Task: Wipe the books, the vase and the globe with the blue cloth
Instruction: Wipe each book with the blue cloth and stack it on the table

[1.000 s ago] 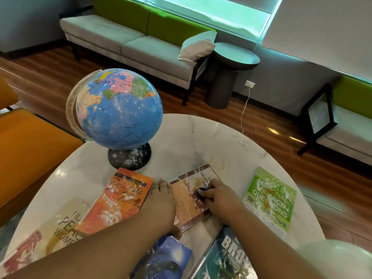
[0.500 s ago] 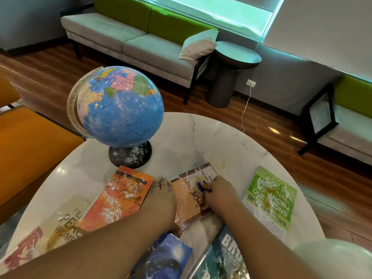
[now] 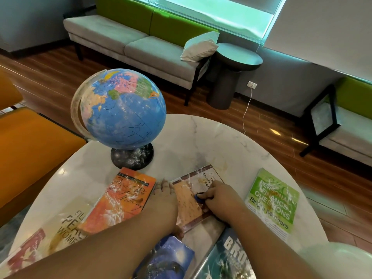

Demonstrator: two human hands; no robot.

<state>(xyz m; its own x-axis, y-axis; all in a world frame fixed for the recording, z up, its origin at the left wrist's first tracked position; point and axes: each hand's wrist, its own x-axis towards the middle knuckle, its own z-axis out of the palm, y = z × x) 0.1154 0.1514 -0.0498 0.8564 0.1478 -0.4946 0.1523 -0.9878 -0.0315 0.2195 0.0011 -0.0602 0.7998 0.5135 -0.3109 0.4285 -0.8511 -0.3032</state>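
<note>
Right hand (image 3: 220, 200) grips blue cloth (image 3: 198, 197) on tan book (image 3: 187, 202) (smeared); left hand (image 3: 164, 200) flat, pressing book.

Six books (image 3: 120, 200) (image 3: 187, 196) (image 3: 273, 200) (image 3: 66, 224) (image 3: 169, 260) (image 3: 227, 258), one globe (image 3: 124, 111), one blue cloth (image 3: 199, 198).

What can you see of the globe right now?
The globe is a glossy sphere, mostly blue ocean with pink, green, yellow and orange land, streaked with white smears. A pale curved meridian arm hugs its left side. Its round dark base, speckled white, stands on the white marble-look table just beyond the orange book. The axis is tilted, and only the table touches it.
</note>
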